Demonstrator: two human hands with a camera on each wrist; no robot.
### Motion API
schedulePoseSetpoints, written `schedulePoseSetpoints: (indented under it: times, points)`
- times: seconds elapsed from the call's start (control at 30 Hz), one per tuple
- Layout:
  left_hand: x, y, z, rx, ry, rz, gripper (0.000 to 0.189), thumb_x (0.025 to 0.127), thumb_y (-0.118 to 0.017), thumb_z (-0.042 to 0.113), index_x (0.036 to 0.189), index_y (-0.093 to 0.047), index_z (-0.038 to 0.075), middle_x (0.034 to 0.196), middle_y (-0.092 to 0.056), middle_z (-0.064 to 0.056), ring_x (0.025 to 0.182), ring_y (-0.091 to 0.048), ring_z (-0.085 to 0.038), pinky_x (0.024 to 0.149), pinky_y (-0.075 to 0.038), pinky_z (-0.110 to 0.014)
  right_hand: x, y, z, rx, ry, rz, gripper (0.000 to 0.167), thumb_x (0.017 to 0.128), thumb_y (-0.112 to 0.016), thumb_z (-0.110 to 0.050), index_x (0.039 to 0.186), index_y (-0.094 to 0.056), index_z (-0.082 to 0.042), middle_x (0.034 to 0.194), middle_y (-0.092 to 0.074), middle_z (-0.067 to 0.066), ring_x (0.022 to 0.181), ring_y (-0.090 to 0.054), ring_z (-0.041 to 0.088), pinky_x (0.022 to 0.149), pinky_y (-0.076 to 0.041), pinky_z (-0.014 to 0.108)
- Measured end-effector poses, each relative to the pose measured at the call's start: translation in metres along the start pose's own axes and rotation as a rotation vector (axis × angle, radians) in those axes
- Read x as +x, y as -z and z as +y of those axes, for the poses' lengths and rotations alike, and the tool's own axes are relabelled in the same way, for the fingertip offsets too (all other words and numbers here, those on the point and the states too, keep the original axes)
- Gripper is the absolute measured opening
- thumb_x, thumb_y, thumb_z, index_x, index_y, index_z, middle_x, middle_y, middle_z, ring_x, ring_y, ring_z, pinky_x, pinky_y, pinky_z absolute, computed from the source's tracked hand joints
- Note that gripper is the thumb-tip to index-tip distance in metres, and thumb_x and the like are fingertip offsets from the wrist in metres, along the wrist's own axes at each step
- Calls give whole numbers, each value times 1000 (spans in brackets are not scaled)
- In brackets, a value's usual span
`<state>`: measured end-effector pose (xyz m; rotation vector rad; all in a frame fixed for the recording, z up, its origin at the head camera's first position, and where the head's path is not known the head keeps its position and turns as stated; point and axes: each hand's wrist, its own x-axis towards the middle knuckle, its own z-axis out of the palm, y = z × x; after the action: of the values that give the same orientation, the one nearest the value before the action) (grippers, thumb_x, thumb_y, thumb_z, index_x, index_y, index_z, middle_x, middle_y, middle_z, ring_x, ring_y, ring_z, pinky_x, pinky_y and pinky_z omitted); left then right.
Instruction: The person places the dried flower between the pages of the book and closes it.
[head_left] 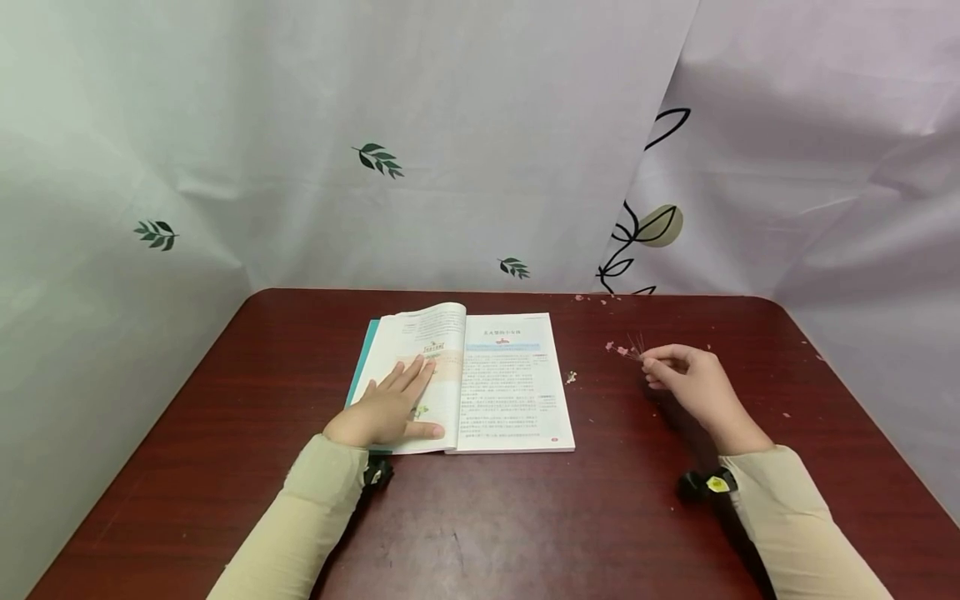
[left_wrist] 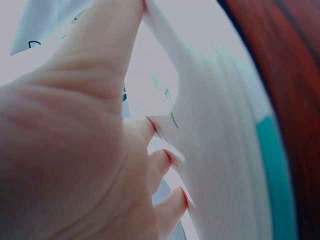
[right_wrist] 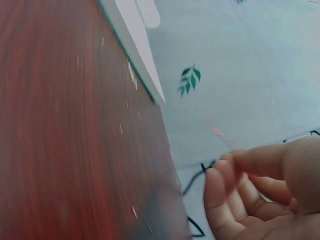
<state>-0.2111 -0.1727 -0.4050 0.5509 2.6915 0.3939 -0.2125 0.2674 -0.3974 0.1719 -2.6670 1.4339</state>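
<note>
An open book (head_left: 506, 383) with printed pages lies on the dark red table. Spread across its left page is my left hand (head_left: 393, 404), fingers straight and pressing the paper; in the left wrist view the fingertips touch the page. To the right of the book, my right hand (head_left: 686, 383) pinches a thin sprig of small pink dried flowers (head_left: 622, 349) between thumb and fingers, a little above the table. The right wrist view shows the pinch, with the pink sprig (right_wrist: 218, 131) faint and blurred beyond the fingertips.
A small pale yellow-green flower bit (head_left: 572, 377) lies beside the book's right edge. Tiny pink petals (head_left: 579, 297) are scattered over the back and right of the table (head_left: 525, 525). White cloth (head_left: 465, 217) with leaf prints hangs behind the table and at both sides.
</note>
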Motion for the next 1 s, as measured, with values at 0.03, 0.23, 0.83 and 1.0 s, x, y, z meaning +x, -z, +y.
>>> schedulePoseSetpoints:
  times: [0.03, 0.23, 0.83, 1.0]
  points:
    - [-1, 0, 0, -3, -2, 2, 107, 91, -62, 65, 164, -6, 11, 170, -1, -14, 154, 1, -41, 115, -11, -73, 0, -3, -1, 50, -7, 6, 26, 101, -62, -8, 117, -66, 13, 102, -72, 24, 78, -70, 8, 71, -59, 24]
    - [-6, 5, 6, -32, -8, 9, 106, 91, -65, 61, 164, -10, 6, 169, -5, -19, 153, -2, -45, 112, -12, -75, -1, -20, -7, 325, -34, -3, 32, 100, -64, -8, 119, -61, 19, 91, -73, 4, 79, -70, 11, 73, -59, 24]
    - [4, -9, -6, -17, 8, 18, 107, 90, -66, 60, 164, -6, 11, 170, -1, -13, 154, 0, -41, 114, -11, -73, 5, -66, -38, 644, -146, -75, 24, 100, -61, -2, 117, -60, 16, 89, -70, 3, 78, -67, 10, 76, -58, 24]
    - [6, -10, -7, -16, 4, 22, 109, 89, -66, 62, 164, -6, 11, 170, -1, -13, 154, 1, -41, 113, -11, -74, 12, -80, -47, 715, -148, -67, 23, 100, -61, 0, 116, -60, 16, 87, -71, 5, 76, -67, 11, 74, -58, 23]
